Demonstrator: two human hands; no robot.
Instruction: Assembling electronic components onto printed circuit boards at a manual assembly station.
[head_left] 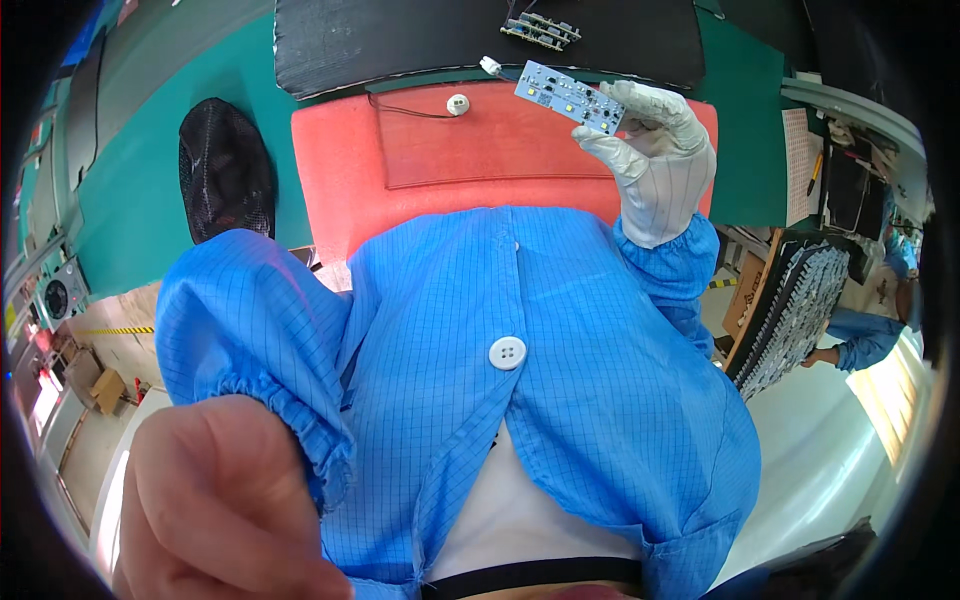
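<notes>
My right hand [660,150], in a white glove, grips one end of a thin white circuit board [568,97] between thumb and fingers. Small LEDs and dark components dot the face of this board. From its far end a short lead runs to a white plug [490,66]. The board is held up tilted over the red foam pad [340,150]. My left hand [215,500] is bare and raised close to the camera at the lower left, its fingers curled in; whatever they might hold is hidden. A small round white part [457,104] with dark wires lies on the pad.
Behind the pad is a black mat [400,45] carrying stacked circuit boards [541,31]. A black mesh bag-like item [226,165] rests on the green bench [130,215] at left. On the right, another person's hand [822,356] is beside a rack of many boards [795,315].
</notes>
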